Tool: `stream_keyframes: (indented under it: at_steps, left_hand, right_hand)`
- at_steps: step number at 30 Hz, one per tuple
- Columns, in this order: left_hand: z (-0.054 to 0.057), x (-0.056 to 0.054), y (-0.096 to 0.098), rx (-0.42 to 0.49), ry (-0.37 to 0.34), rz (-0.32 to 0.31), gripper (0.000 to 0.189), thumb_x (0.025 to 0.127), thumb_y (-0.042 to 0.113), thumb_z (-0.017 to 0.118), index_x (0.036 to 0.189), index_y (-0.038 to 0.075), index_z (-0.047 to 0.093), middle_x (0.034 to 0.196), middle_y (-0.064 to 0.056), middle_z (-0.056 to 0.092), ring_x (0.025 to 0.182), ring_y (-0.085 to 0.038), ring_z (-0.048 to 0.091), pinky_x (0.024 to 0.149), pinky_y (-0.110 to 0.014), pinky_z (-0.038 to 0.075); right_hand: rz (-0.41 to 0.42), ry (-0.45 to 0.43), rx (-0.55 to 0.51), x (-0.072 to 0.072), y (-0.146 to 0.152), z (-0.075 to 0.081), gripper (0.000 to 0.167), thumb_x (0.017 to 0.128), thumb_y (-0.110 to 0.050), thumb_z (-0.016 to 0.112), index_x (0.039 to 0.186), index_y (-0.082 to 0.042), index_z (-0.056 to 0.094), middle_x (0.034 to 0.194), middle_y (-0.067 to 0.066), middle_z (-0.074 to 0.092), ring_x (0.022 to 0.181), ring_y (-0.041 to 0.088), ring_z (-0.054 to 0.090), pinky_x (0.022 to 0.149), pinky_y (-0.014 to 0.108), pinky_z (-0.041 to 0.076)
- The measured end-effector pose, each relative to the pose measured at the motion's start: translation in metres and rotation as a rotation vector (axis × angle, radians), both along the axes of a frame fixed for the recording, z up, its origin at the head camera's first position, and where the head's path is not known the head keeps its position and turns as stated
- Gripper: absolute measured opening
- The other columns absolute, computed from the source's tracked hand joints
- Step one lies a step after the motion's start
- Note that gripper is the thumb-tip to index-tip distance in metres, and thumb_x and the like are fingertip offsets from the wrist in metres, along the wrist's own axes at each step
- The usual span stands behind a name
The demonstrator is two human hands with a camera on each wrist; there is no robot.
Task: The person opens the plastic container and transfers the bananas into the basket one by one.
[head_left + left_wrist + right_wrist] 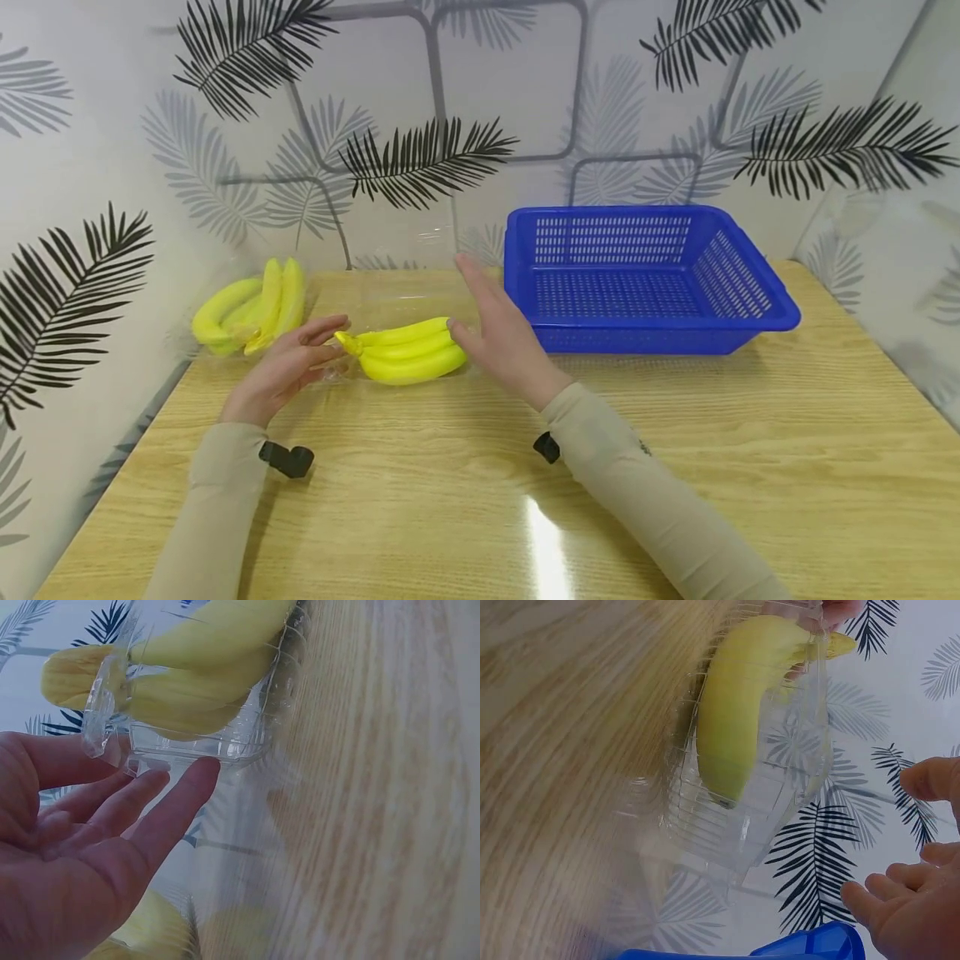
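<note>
A bunch of yellow bananas [408,352] lies in a clear plastic box [705,836] on the table, its stem pointing left and poking past the box's edge in the left wrist view. My left hand [288,367] is at the stem end, fingers loosely extended and fingertips right at the box's corner. Over the bunch's other end is my right hand [498,329], thumb and fingers spread. In the right wrist view, that hand [915,900] stands apart from the box with nothing in its grasp.
More bananas [281,304] in clear plastic sit at the table's back left. A blue perforated basket [652,325] stands at the back right, close beside my right hand. The leaf-patterned wall [420,92] rises behind the wooden table [420,500].
</note>
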State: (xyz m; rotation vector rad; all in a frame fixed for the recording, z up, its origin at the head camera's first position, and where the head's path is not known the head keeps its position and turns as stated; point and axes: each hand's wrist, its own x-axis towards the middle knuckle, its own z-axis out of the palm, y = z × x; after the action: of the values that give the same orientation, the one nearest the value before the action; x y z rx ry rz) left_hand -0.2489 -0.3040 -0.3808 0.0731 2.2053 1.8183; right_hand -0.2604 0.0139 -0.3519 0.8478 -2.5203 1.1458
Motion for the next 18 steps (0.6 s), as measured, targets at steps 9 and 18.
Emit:
stream_keyframes:
  at_steps: [9,18]
  left_hand:
    - [0.002,0.002,0.000,-0.016,0.012,-0.003,0.060,0.102,0.010,0.052,0.156,0.006,0.025,0.161,-0.009,0.023,0.131,-0.025,0.040,0.085,-0.024,0.048]
    - [0.002,0.002,-0.001,-0.031,0.013,-0.001,0.060,0.101,0.010,0.052,0.155,0.007,0.027,0.160,-0.007,0.026,0.130,-0.025,0.042,0.095,-0.028,0.044]
  right_hand:
    - [0.056,-0.037,0.142,-0.002,-0.007,-0.005,0.061,0.098,-0.026,0.061,0.152,-0.012,0.037,0.159,0.007,0.027,0.145,0.025,0.024,0.116,0.045,0.027]
    - [0.091,-0.140,0.242,-0.018,-0.020,-0.013,0.059,0.097,-0.028,0.064,0.149,-0.012,0.041,0.148,0.007,0.043,0.137,0.023,0.038,0.112,0.037,0.034]
